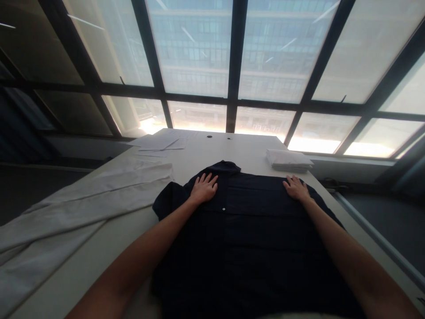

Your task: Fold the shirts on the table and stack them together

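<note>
No words or numbers can be read. Some pale marks (266,128) shaped a bit like letters can be seen low in the window (268,66), to the right of the middle post. They are too blurred by the bright light to be read, and it cannot be told if they are on the glass or on something outside. A small dark mark (421,301) is seen at the right edge of the view, low down. It is cut off by the edge, so it cannot be told if it is writing. If anything is printed on the papers (156,141) on the table (245,153), it cannot be made out.
</note>
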### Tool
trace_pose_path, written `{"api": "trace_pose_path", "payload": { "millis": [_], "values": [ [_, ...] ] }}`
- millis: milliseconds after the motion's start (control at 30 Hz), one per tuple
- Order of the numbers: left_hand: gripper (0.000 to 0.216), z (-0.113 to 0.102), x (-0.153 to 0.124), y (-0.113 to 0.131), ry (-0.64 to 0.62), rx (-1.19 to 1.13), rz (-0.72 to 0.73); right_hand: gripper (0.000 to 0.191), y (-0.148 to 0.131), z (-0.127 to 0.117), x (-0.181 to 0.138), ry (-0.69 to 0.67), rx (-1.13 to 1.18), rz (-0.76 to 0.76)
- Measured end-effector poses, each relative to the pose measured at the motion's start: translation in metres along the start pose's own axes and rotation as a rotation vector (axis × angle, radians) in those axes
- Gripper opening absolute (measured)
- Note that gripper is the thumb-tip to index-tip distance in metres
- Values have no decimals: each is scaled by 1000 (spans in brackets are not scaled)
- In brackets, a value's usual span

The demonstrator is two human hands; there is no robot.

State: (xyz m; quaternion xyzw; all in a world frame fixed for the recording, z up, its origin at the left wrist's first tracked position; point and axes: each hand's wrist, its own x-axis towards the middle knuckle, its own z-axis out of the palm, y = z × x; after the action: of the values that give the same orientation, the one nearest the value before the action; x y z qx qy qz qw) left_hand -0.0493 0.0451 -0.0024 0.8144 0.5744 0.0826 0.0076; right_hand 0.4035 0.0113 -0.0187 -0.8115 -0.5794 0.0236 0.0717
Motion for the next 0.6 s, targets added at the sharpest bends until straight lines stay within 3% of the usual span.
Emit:
{"api": "trace_pose_path", "payload": {
  "millis": [133,400,500,600],
  "values": [
    [57,0,0,0,-1,3,0,65,12,-2,-4,96,8,123],
    [57,0,1,0,-3,5,-6,63,-9,-8,-23,309,-7,285],
    [58,0,2,0,-12,10,-10,62,-29,-8,-28,278,13,247],
    [58,1,3,-1,-18,20,-7,62,-62,-3,-38,140,76,73]
  ]
}}
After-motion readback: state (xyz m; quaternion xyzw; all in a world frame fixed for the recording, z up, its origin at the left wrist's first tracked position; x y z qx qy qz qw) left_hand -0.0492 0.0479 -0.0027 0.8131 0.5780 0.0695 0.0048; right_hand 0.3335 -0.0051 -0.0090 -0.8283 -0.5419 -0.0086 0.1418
